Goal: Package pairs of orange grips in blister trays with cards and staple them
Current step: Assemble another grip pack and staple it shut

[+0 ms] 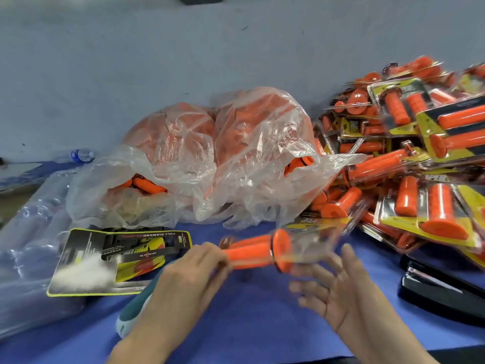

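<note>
Left grip [199,271] pinches one end of the orange pair [252,254]. Right grip [330,290], fingers spread, lies just beside the blurred tray [312,245].

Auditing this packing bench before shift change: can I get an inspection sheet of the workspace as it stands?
Surface: blue table, crowded at back and sides.
Job's things: orange grips in hand, blurred; cards at left; bag of loose grips; finished packs piled right; stapler; clear trays far left.
Clutter: water bottle; teal and white object under left forearm.
Grippers: left hand grips the orange grips' end; right hand open, fingers spread.
Cables: nothing seen.
Surroundings: grey-blue backdrop.
</note>
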`<state>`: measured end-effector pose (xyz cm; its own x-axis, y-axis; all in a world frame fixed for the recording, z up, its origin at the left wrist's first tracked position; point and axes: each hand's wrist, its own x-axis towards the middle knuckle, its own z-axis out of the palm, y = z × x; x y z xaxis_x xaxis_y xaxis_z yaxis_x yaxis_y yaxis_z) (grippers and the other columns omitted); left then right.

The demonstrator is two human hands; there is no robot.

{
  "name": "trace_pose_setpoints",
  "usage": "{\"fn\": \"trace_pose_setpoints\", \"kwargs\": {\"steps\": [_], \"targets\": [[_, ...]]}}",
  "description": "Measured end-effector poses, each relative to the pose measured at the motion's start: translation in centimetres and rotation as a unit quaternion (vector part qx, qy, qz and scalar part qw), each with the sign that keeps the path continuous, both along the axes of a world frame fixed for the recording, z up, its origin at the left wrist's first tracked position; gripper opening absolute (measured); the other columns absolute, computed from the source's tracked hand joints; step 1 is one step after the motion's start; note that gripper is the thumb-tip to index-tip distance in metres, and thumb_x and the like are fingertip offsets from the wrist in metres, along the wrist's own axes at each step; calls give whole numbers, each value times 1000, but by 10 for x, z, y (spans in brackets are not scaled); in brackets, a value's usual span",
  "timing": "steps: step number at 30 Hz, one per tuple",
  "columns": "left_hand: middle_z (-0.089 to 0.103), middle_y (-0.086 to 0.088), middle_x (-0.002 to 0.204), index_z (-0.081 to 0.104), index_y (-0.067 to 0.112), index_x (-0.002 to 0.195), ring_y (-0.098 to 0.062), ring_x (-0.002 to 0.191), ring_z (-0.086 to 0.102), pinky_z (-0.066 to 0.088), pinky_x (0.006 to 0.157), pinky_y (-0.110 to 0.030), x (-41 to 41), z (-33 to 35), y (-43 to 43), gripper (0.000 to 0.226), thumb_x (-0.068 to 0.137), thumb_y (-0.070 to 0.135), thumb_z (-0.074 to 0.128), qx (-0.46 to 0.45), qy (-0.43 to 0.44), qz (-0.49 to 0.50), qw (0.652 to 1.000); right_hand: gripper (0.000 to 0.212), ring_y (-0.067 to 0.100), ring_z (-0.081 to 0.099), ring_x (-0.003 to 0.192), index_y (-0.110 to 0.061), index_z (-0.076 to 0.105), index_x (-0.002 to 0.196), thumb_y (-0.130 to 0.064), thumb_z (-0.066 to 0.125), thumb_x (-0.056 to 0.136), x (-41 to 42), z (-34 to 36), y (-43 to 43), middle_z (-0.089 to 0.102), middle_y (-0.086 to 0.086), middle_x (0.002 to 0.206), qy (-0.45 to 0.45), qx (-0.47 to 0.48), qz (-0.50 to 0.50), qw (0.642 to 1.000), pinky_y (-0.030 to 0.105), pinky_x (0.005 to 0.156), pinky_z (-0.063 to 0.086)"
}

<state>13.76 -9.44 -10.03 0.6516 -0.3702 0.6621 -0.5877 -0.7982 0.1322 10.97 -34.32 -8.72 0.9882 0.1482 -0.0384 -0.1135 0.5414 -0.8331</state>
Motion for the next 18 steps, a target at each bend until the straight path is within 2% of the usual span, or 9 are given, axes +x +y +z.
{"fn": "trace_pose_setpoints", "kwargs": {"steps": [1,3,6,8,10,13,14,16,18], "targets": [[53,17,87,49,35,93,-5,74,55,47,65,-25,-2,3,-1,8,97,42,48,-72,16,7,997,68,31,70,65,-12,71,104,-52,88,52,4,1,0,72,25,93,-25,-7,-27,999,32,49,56],[55,16,80,48,40,90,-3,67,53,42,60,-16,-6,13,-7,13,94,52,45,-222,45,32,973,53,23,72,80,-25,66,115,-54,68,70,13,-1,-1,73,11,103,-89,-123,-115,982,28,62,58],[56,11,63,53,38,86,-2,51,45,36,47,-14,-11,24,-20,29,86,66,44,-416,105,17,903,43,9,67,101,-44,62,116,-68,58,80,18,-7,11,70,-13,108,-121,-234,-127,956,28,84,53],[53,9,58,56,35,82,-2,50,45,37,44,-14,-14,26,-30,38,88,70,43,-473,151,5,868,39,0,68,91,-50,68,105,-72,46,81,15,-9,23,73,-17,97,-117,-234,-83,962,15,76,51],[62,2,63,60,33,82,-4,54,52,43,49,-15,-13,22,-40,43,85,73,45,-494,206,20,844,43,-1,68,82,-44,71,101,-68,38,85,13,-14,31,74,-14,86,-130,-256,-105,952,10,68,49],[74,-3,82,68,32,88,-8,74,68,52,73,-30,-10,11,-53,47,70,72,51,-535,314,30,784,45,19,71,79,-38,71,99,-68,38,93,12,-17,31,71,5,82,-120,-239,-177,947,25,65,57],[76,-2,84,72,33,87,-11,80,72,54,76,-34,-8,11,-57,46,70,71,53,-556,349,24,754,43,28,71,80,-38,72,98,-64,39,90,12,-15,30,70,11,82,-103,-220,-180,953,31,62,59],[77,-5,83,79,30,82,-18,78,75,56,67,-30,-3,15,-65,39,79,61,55,-603,404,8,688,44,42,68,78,-36,75,95,-61,40,87,12,-9,27,68,23,81,-78,-190,-180,962,39,54,60],[74,-11,69,81,13,81,-18,61,73,52,47,-19,3,19,-67,41,92,43,55,-639,427,9,639,44,49,65,73,-34,76,93,-60,42,86,11,-2,23,64,31,79,-73,-175,-178,966,51,55,59]]}}
